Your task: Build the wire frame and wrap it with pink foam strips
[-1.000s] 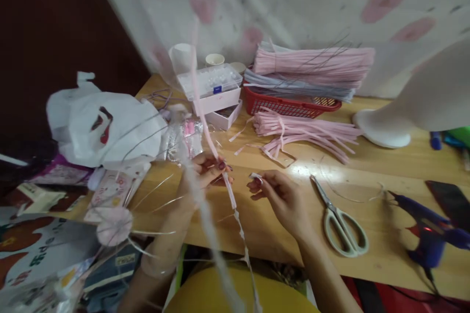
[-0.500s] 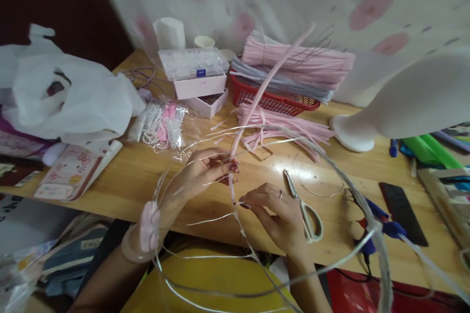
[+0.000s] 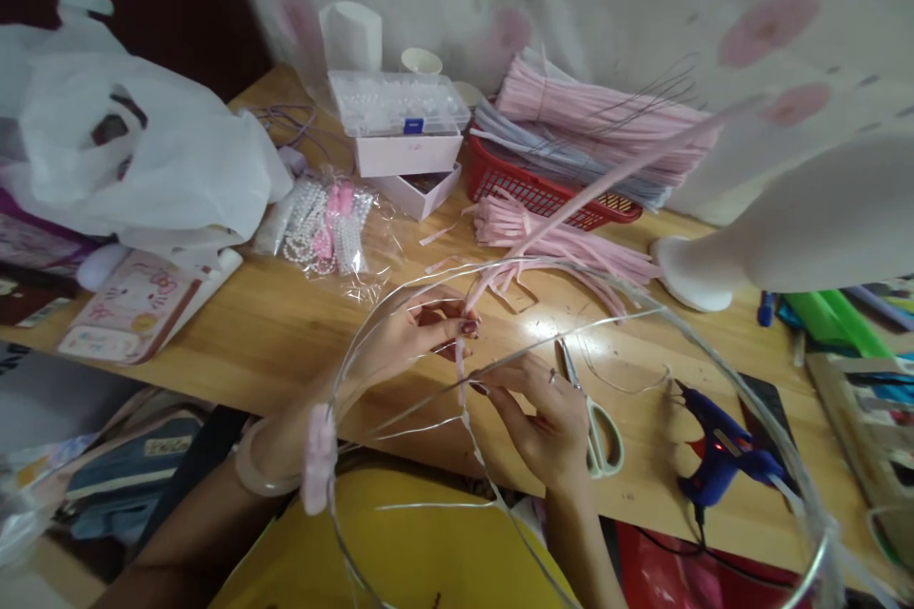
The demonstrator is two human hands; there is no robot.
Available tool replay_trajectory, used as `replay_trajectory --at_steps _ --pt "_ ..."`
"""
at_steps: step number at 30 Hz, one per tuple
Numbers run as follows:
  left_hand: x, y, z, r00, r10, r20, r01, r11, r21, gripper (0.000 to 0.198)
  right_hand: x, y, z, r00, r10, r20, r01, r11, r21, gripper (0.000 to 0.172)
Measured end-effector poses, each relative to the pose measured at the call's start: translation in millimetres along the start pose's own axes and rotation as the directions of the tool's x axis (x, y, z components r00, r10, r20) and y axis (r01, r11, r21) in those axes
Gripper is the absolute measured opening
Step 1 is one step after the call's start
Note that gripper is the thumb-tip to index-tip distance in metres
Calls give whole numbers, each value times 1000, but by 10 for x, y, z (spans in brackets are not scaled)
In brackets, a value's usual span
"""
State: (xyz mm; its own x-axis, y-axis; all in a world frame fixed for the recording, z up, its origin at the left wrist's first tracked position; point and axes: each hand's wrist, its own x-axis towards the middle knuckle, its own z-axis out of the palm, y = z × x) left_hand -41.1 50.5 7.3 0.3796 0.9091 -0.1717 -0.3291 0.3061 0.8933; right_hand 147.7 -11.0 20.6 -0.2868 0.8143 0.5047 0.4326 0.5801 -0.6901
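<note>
A wire hoop frame (image 3: 721, 362) with thin side wires curves around both of my hands. My left hand (image 3: 428, 328) pinches a long pink pipe cleaner (image 3: 606, 179), whose free end slants up to the right. Below those fingertips, a short pink-wrapped stretch of wire (image 3: 461, 362) leads down to a joint. At that joint my right hand (image 3: 535, 409) has its thumb and forefinger closed on a thin silver wire (image 3: 428, 400). Scissors (image 3: 604, 438) with pale handles lie just beyond my right hand on the table.
Pink pipe cleaner bundles (image 3: 571, 238) lie before a red basket (image 3: 514, 190). A blue glue gun (image 3: 725, 447), its light red, and a dark phone (image 3: 767, 400) are at right. A white stand (image 3: 692, 271), a bag of bead strings (image 3: 321, 228) and a bead box (image 3: 400, 105) stand behind.
The pipe cleaner's free end has swung down to the right. The hoop has turned and shifted right, uncovering more of the glue gun. Both hands keep their pinch, and the view has shifted slightly.
</note>
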Motion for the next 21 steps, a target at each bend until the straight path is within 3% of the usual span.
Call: replay_trajectory --at_steps 9,16,21 --pt "-52 86 37 999 -45 16 45 998 42 28 25 33 31 998 53 -20 -53 998 -28 23" --pt "-34 46 45 1000 -18 24 18 1000 14 34 -12 30 56 970 235 -63 -236 972 -11 14" --pt "-34 2 32 999 -20 30 19 1000 23 32 -17 52 69 959 272 -78 -271 962 23 13"
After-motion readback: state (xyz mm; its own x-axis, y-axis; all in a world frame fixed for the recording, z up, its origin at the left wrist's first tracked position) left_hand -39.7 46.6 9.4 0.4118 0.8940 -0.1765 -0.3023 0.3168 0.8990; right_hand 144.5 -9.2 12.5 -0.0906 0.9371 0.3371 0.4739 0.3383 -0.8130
